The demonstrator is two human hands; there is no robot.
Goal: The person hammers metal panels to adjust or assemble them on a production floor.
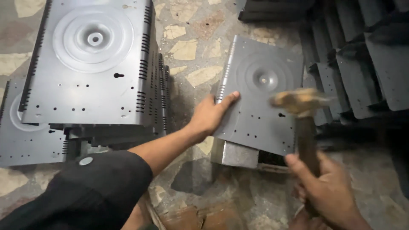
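Fingers point(221, 103) of the left hand point(211, 116) lie nearly straight and close together, pressed flat on the near left edge of a grey, square pressed-steel panel point(260, 106) with a stamped ring of concentric circles and small punched holes; the thumb reaches up over the panel's face towards the row of slots along that edge, so the hand is spread open upon the metal and steadies it, with nothing enclosed in it. Fingers point(298, 166) of the right hand point(326, 191) are curled tight round the dark wooden handle of a hammer point(304, 123), the thumb wrapped across the front; the hammer's rusty, yellowish head is blurred and stands above the right part of the panel, just right of the stamped ring, and whether it touches the steel cannot be told. That panel lies tilted on a pale metal block point(236, 154), which stands on a mottled stone floor point(191, 47). To the left, well apart from the hands, a tall stack of like grey steel panels point(91, 64) rises from the floor, its top sheet showing the same rings and slots. Along the right edge, dark folded metal parts point(366, 59) lean in rows. A black sleeve point(85, 191) covers the left upper arm.
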